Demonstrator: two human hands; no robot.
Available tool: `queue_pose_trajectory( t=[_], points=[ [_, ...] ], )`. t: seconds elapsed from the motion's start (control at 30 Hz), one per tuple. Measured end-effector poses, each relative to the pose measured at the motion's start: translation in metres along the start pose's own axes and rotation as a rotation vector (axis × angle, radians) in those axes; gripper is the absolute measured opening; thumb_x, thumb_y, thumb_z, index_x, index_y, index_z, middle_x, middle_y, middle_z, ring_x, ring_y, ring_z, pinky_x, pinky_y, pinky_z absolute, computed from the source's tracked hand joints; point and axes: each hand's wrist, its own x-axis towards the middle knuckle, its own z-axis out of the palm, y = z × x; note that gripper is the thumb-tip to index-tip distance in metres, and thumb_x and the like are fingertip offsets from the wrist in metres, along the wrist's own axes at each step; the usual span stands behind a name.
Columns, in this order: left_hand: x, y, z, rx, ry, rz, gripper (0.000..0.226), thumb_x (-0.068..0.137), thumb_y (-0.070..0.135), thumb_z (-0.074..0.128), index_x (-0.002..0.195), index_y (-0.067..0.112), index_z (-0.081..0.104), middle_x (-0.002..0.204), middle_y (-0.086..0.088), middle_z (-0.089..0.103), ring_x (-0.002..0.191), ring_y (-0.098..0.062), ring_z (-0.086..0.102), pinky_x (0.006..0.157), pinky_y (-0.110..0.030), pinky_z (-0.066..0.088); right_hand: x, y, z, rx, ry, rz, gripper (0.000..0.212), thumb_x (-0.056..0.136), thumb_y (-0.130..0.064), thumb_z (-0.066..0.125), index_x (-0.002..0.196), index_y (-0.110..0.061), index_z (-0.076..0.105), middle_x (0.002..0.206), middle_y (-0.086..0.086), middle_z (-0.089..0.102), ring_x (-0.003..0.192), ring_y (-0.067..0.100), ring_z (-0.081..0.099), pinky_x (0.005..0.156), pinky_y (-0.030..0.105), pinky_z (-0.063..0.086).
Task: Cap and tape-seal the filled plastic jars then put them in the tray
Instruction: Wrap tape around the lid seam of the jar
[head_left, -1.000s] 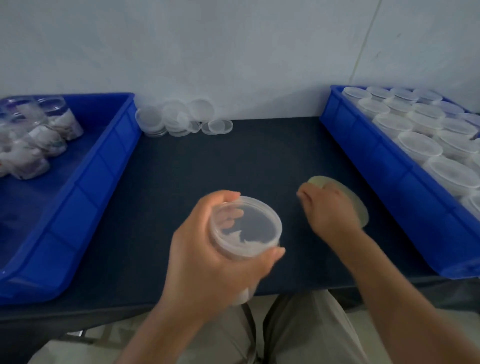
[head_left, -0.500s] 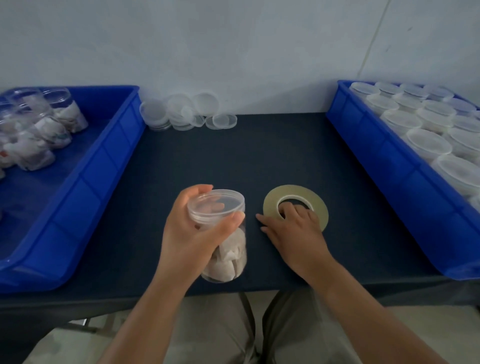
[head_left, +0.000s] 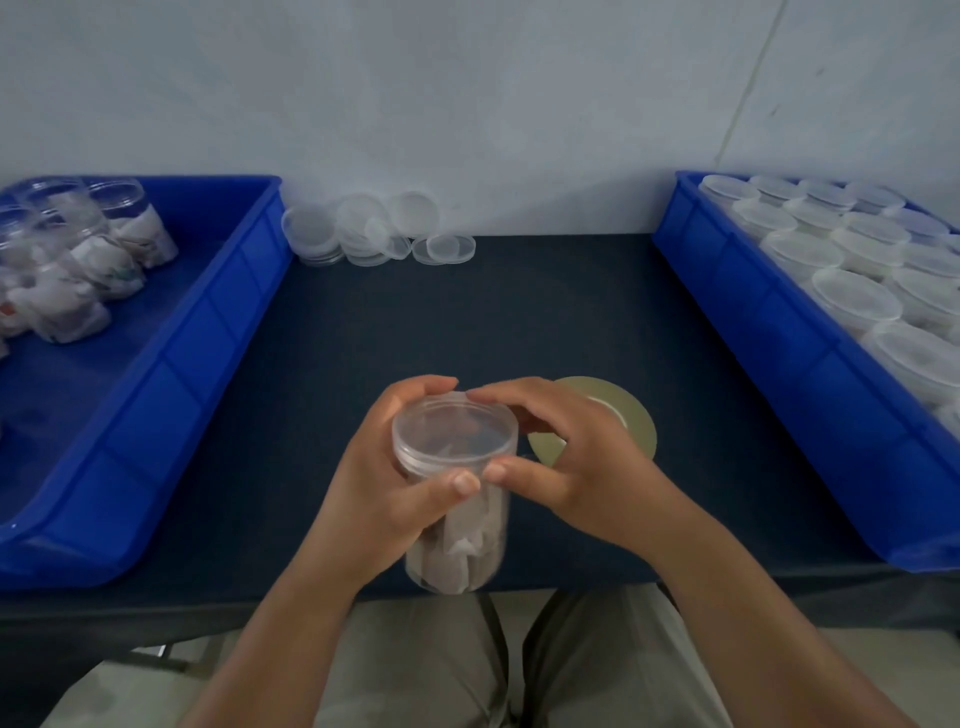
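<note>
Moved since half a second back: my right hand (head_left: 582, 467) has left the tape roll (head_left: 626, 415) and come over to the jar (head_left: 457, 545), which now stands between both hands.
Desk: the dark desk (head_left: 467, 322) carries everything. The jar is at its near edge, above my lap, and I cannot tell whether its base rests on the desk.
Trays: the left tray (head_left: 208, 338) holds a few filled jars tipped over in its far corner. The right tray (head_left: 753, 322) is packed with upright jars.
Jar: it is close to upright, its long axis running top to bottom, with pale contents inside.
Tape roll: it lies flat just to the right of the jar, partly hidden behind my right hand.
Lid: the clear lid (head_left: 454, 434) sits on the jar's mouth. Whether it is fully seated I cannot tell.
Loose lids: the loose lids (head_left: 363, 228) are heaped by the wall, well apart from my hands.
Left hand: my left hand (head_left: 384, 499) wraps the jar's upper body from the left, thumb just under the lid.
Right fingers: my right fingers (head_left: 498, 397) curl narrowly over the lid's rim from the right, forefinger on the far edge and thumb on the near edge. Whether they also pinch a tape end I cannot tell.
Next move: taping looks to come next. The roll is on my right hand's side, so that hand is the nearer one to fetch it while the left steadies the jar.
</note>
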Motion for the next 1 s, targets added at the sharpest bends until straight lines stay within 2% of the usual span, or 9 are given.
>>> queue_pose_trajectory(
  t=[0.07, 0.2, 0.3, 0.4, 0.5, 0.6, 0.8, 0.9, 1.0],
  points=[
    [0.0, -0.002, -0.002, 0.009, -0.018, 0.013, 0.092, 0.074, 0.082, 0.075, 0.143, 0.025, 0.054, 0.13, 0.01, 0.07, 0.121, -0.015, 0.069, 0.091, -0.019, 0.056, -0.001, 0.003, -0.001, 0.018, -0.02, -0.011, 0.057, 0.09, -0.054, 0.073, 0.141, -0.029, 0.064, 0.129, -0.02, 0.069, 0.119, 0.002, 0.066, 0.097, 0.016, 0.052],
    [0.001, -0.006, -0.004, -0.026, -0.039, 0.0, 0.095, 0.073, 0.084, 0.074, 0.145, 0.025, 0.054, 0.129, 0.004, 0.072, 0.121, -0.021, 0.07, 0.094, -0.028, 0.059, -0.004, 0.009, -0.006, 0.084, -0.05, -0.027, 0.061, 0.091, -0.041, 0.075, 0.147, -0.02, 0.062, 0.134, -0.018, 0.068, 0.122, -0.001, 0.066, 0.1, 0.015, 0.052],
    [0.003, -0.007, -0.005, 0.015, -0.059, -0.005, 0.095, 0.072, 0.086, 0.074, 0.145, 0.029, 0.053, 0.128, 0.008, 0.071, 0.12, -0.018, 0.07, 0.093, -0.025, 0.059, -0.004, 0.006, -0.009, 0.157, -0.108, -0.001, 0.06, 0.092, -0.045, 0.078, 0.147, -0.027, 0.061, 0.133, -0.02, 0.07, 0.123, 0.001, 0.067, 0.101, 0.018, 0.055],
    [0.006, -0.006, -0.008, 0.056, -0.091, 0.004, 0.103, 0.068, 0.09, 0.073, 0.149, 0.03, 0.051, 0.13, 0.01, 0.071, 0.121, -0.016, 0.07, 0.095, -0.024, 0.058, -0.001, 0.0, -0.009, 0.181, -0.075, -0.008, 0.052, 0.085, -0.048, 0.082, 0.134, -0.038, 0.065, 0.124, -0.023, 0.073, 0.114, 0.002, 0.072, 0.096, 0.018, 0.057],
    [0.011, -0.006, -0.013, 0.131, -0.116, 0.016, 0.116, 0.065, 0.094, 0.07, 0.158, 0.031, 0.043, 0.131, 0.018, 0.071, 0.125, -0.006, 0.067, 0.096, -0.019, 0.055, 0.0, 0.002, -0.011, 0.176, -0.041, -0.018, 0.055, 0.079, -0.036, 0.087, 0.131, -0.027, 0.072, 0.113, -0.035, 0.072, 0.107, -0.003, 0.073, 0.092, 0.013, 0.056],
    [0.017, -0.007, -0.014, 0.164, -0.156, 0.012, 0.123, 0.066, 0.095, 0.068, 0.164, 0.027, 0.036, 0.136, 0.024, 0.068, 0.13, -0.001, 0.063, 0.103, -0.025, 0.05, 0.0, 0.003, -0.018, 0.15, -0.04, 0.007, 0.06, 0.077, -0.037, 0.089, 0.132, -0.019, 0.074, 0.112, -0.038, 0.07, 0.106, -0.004, 0.073, 0.091, 0.011, 0.055],
    [0.023, -0.009, -0.004, 0.129, -0.276, 0.082, 0.099, 0.082, 0.088, 0.061, 0.158, 0.027, 0.045, 0.149, 0.009, 0.064, 0.142, -0.015, 0.057, 0.115, -0.046, 0.046, 0.005, 0.003, -0.037, 0.104, -0.217, -0.013, 0.079, 0.086, -0.033, 0.09, 0.155, -0.036, 0.052, 0.135, -0.019, 0.068, 0.122, 0.013, 0.068, 0.097, 0.03, 0.06],
    [0.028, -0.009, 0.0, 0.116, -0.363, 0.052, 0.105, 0.082, 0.091, 0.056, 0.165, 0.031, 0.029, 0.166, 0.018, 0.042, 0.153, -0.007, 0.041, 0.119, -0.04, 0.041, 0.004, 0.007, -0.041, 0.058, -0.185, -0.053, 0.083, 0.085, -0.035, 0.091, 0.158, -0.034, 0.05, 0.13, -0.016, 0.068, 0.12, 0.017, 0.068, 0.097, 0.03, 0.059],
    [0.025, -0.011, 0.007, 0.092, -0.399, 0.098, 0.089, 0.092, 0.087, 0.045, 0.163, 0.034, 0.035, 0.164, 0.02, 0.044, 0.151, -0.007, 0.043, 0.117, -0.028, 0.042, 0.002, 0.005, -0.041, 0.038, -0.183, -0.097, 0.09, 0.085, -0.037, 0.091, 0.161, -0.033, 0.043, 0.138, -0.018, 0.062, 0.125, 0.015, 0.064, 0.101, 0.027, 0.054]
  ],
)
